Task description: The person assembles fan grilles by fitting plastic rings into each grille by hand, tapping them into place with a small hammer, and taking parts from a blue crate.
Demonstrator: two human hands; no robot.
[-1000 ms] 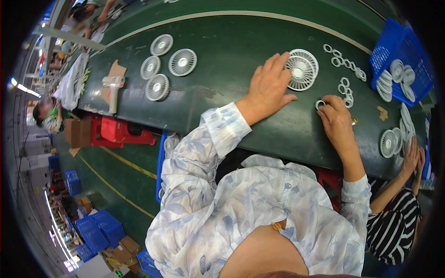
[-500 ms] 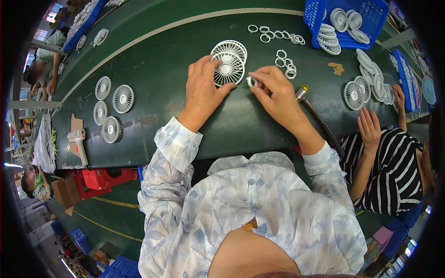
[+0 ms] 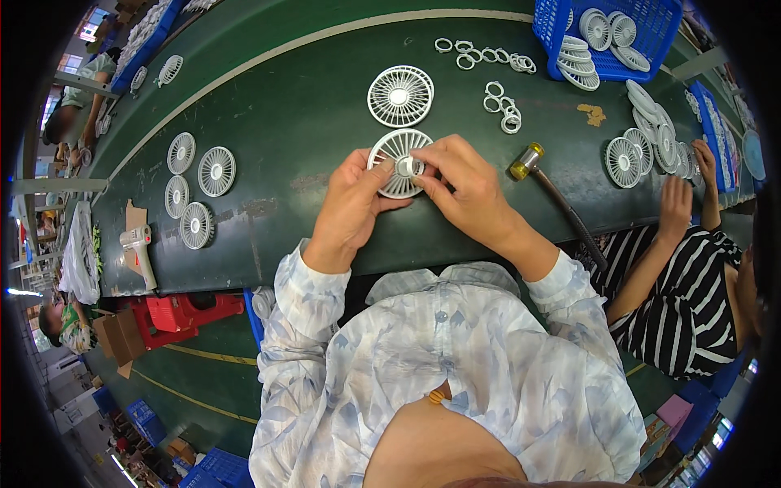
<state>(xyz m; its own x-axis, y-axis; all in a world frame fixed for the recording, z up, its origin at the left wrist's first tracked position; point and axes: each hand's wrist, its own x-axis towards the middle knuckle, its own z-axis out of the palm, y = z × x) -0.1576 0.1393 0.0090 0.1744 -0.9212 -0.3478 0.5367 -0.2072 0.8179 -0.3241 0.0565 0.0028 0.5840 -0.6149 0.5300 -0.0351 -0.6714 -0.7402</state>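
My left hand (image 3: 348,207) grips a round white fan grille (image 3: 390,149) by its left edge, thumb on the face and fingers at the rim. At the grille's middle, my right hand (image 3: 468,180) pinches a small white plastic ring (image 3: 409,167) between thumb and fingers. Whether the ring is seated there or only touching, I cannot tell. Just beyond lies another white fan grille (image 3: 400,96) flat on the green table. A hammer (image 3: 561,195) with a yellow head rests to the right of my right hand.
Small white rings (image 3: 493,104) lie in groups at the far right. Several grilles (image 3: 216,172) and a grey handheld tool (image 3: 138,248) are on the left. A blue basket (image 3: 561,37) holds grilles at the far right. A co-worker's hand (image 3: 674,210) is near grilles on the right.
My left hand has drawn one grille nearer, away from the other one. My right hand has brought the ring to its middle. The co-worker's hand has shifted right.
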